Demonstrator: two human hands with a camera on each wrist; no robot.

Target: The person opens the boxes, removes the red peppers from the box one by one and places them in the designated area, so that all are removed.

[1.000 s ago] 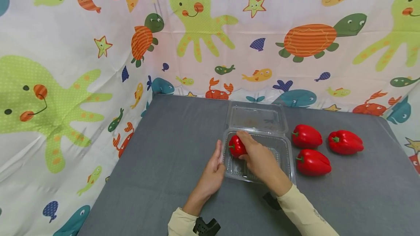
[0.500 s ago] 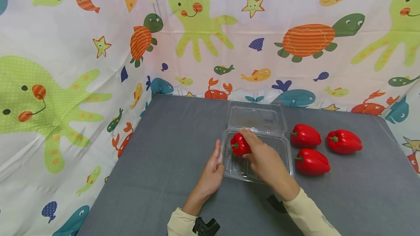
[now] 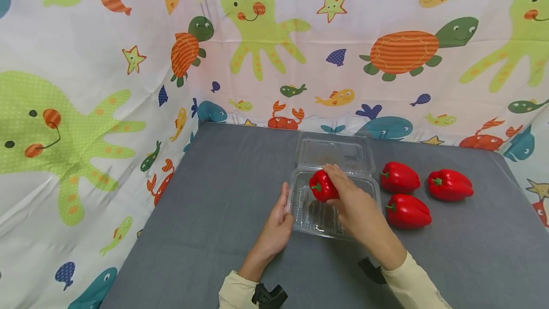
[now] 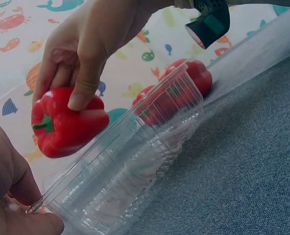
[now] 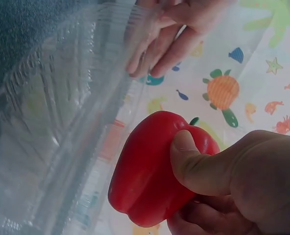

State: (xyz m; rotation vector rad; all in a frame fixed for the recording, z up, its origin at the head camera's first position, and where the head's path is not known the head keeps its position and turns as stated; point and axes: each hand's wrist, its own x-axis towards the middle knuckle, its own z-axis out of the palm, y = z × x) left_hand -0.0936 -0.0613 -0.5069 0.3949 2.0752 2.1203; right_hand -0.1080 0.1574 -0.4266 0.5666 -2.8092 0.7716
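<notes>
A red bell pepper (image 3: 323, 186) with a green stem is gripped by my right hand (image 3: 366, 218), thumb on one side and fingers on the other. In the left wrist view this bell pepper (image 4: 66, 122) shows above the rim of a clear plastic clamshell container (image 3: 319, 232). The container's left edge is pinched between the thumb and fingers of my left hand (image 3: 274, 232); the left wrist view shows the thumb at the rim. Its base holds no other pepper, and its lid (image 3: 334, 154) lies folded back flat behind it.
Three more red bell peppers lie right of the container: one at the back (image 3: 400, 177), one in front (image 3: 408, 211) and one farther right (image 3: 450, 185). A grey cloth (image 3: 206, 223) covers the table. Curtains with sea animals (image 3: 266, 23) hang behind and at the sides.
My right hand has carried the bell pepper from the container's left side toward its middle, rightward and slightly up. My left hand keeps its place at the container's edge.
</notes>
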